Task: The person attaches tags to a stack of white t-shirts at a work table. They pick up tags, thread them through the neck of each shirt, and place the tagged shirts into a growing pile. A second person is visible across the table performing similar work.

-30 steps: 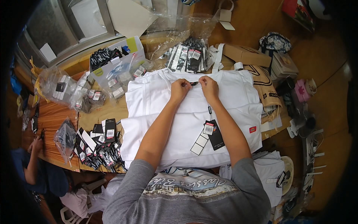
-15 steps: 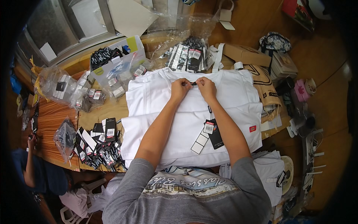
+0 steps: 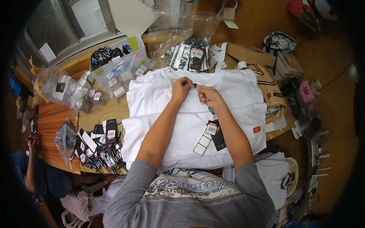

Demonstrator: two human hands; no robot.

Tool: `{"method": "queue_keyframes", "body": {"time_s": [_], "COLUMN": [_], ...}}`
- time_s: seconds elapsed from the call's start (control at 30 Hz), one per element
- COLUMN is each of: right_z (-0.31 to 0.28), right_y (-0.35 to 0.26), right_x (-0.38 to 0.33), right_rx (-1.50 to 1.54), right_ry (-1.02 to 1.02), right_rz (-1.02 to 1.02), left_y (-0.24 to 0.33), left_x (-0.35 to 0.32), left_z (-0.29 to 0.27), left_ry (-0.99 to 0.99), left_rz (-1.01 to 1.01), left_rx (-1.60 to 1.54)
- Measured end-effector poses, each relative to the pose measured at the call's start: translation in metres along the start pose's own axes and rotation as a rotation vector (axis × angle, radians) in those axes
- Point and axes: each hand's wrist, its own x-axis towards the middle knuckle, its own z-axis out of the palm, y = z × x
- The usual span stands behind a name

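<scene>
A white shirt (image 3: pixel 235 98) lies flat on top of a stack on the wooden table (image 3: pixel 53 121). My left hand (image 3: pixel 181 88) and my right hand (image 3: pixel 207 95) meet at its collar, pinching a small dark fastener (image 3: pixel 194 86) between the fingertips. A black cord runs from there down to a bunch of black and white hang tags (image 3: pixel 211 135) that rest on the shirt by my right forearm. A small red label (image 3: pixel 257 129) sits on the shirt's right side.
Loose black and white tags (image 3: pixel 99 146) are piled at the table's left front. Clear bags of tags (image 3: pixel 61 89) lie at far left, more tags (image 3: pixel 190 57) behind the shirts. Cardboard boxes (image 3: pixel 251 55) stand at right. Another person (image 3: pixel 36 176) sits at lower left. Folded white shirts (image 3: pixel 275 173) lie at lower right.
My hands have stayed at the collar with only slight finger movement. The person at the lower left has shifted an arm a little.
</scene>
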Motion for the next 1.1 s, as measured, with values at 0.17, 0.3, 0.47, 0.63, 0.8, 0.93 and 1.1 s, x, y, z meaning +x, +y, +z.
{"method": "queue_keyframes", "body": {"time_s": [0.17, 0.3, 0.47, 0.63, 0.8, 0.93, 1.1], "right_z": [0.013, 0.019, 0.013, 0.005, -0.005, -0.004, 0.001], "right_y": [0.005, 0.007, 0.003, 0.007, 0.01, 0.014, 0.019], "right_x": [-0.004, -0.002, 0.013, 0.015, 0.019, 0.022, 0.012], "right_rx": [-0.202, -0.182, -0.25, -0.473, -0.516, -0.625, -1.109], "right_ry": [0.122, 0.121, 0.062, 0.255, 0.282, 0.248, 0.484], "right_rz": [-0.143, -0.191, -0.062, -0.218, -0.274, -0.34, -0.625], "left_y": [0.002, 0.0, -0.001, -0.014, 0.009, 0.011, 0.01], "left_x": [0.001, 0.0, -0.002, 0.003, -0.014, -0.021, -0.02], "left_z": [-0.002, -0.004, -0.003, -0.003, 0.006, 0.008, 0.003], "left_ry": [-0.051, -0.168, -0.168, 0.054, -0.02, -0.003, 0.032], "left_rz": [-0.079, -0.063, 0.001, -0.015, 0.19, 0.331, 0.26], "left_rx": [-0.01, 0.079, 0.024, -0.003, 0.449, 0.494, 0.441]}}
